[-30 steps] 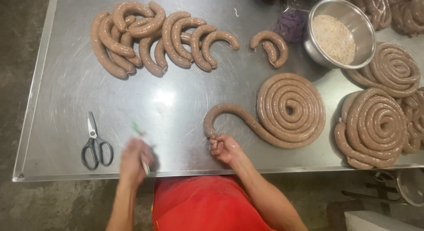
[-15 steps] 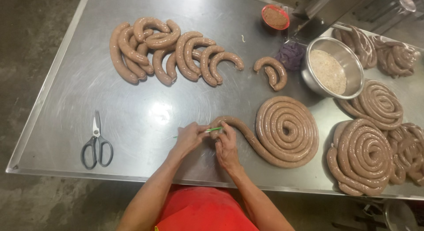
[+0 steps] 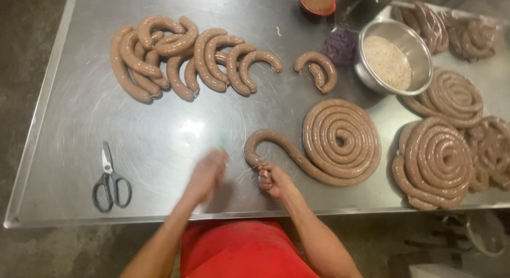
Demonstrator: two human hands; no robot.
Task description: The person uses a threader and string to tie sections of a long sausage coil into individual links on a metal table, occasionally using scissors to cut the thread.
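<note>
A long brown sausage coil (image 3: 341, 141) lies on the steel table (image 3: 159, 134), its loose tail curling toward me. My right hand (image 3: 273, 179) pinches the end of that tail. A thin string runs from the end to my left hand (image 3: 208, 175), which is blurred, closed around the string and a small green piece (image 3: 223, 145). The two hands are a short way apart near the table's front edge.
Black-handled scissors (image 3: 110, 178) lie at the front left. Several curved sausage links (image 3: 186, 57) lie at the back left, two more (image 3: 319, 70) near a purple bag (image 3: 340, 45). A steel bowl of crumbs (image 3: 393, 62), a red tub (image 3: 317, 0) and more coils (image 3: 438, 161) fill the right.
My left hand came in from the table's front left to meet the right at the sausage end, then drew away to the left with the string. The view shifted slightly.
</note>
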